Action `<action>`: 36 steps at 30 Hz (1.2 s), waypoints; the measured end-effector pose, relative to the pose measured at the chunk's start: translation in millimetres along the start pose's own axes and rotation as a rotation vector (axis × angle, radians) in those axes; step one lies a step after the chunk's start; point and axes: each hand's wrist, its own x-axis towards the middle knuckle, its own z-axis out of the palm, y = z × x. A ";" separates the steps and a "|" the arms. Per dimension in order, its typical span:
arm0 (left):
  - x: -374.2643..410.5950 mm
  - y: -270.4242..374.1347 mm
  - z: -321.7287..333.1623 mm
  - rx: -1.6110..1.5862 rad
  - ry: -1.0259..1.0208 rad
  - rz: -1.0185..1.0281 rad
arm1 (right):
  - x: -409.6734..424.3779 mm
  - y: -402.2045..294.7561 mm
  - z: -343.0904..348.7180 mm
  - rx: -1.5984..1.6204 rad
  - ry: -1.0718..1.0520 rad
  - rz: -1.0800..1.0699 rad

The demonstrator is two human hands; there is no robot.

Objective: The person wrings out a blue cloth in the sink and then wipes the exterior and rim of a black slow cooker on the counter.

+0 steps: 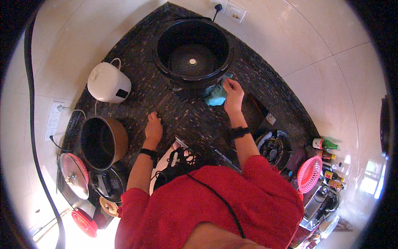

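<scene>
My right hand (233,95) grips a teal cloth (216,95) beside the lower right side of a large black electric cooker body (192,76). The cooker stands without a lid near the back corner, its dark inside and a small pale disc at the bottom in view. Over the dark speckled countertop (183,124) is my left hand (154,126), fingers curled loosely, no object seen in it. Whether it touches the counter I cannot tell.
Left stand a white small appliance (108,82), a deep pot (104,143) and a glass lid (74,176). A gas burner (273,149), a pink basket (310,174) and a green bottle (325,144) are at right. A black plug (218,7) sits in the wall socket behind the cooker.
</scene>
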 end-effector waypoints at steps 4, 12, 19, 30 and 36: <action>1.1 -6.8 6.6 0.031 0.010 0.019 | -36.7 -39.3 9.8 -0.110 -0.119 -0.145; 1.9 -5.2 3.6 0.034 0.017 0.025 | -33.6 -0.1 11.1 -0.129 -0.155 -0.490; 5.2 -6.2 4.5 0.040 -0.012 -0.018 | 1.7 13.2 -12.8 -0.502 -0.116 -0.318; -2.1 8.2 -8.4 0.016 -0.012 -0.026 | 142.0 -86.9 27.5 0.244 -0.390 0.048; 2.4 14.6 -5.8 0.039 -0.055 -0.079 | 195.6 -93.5 33.1 -0.194 -0.632 0.057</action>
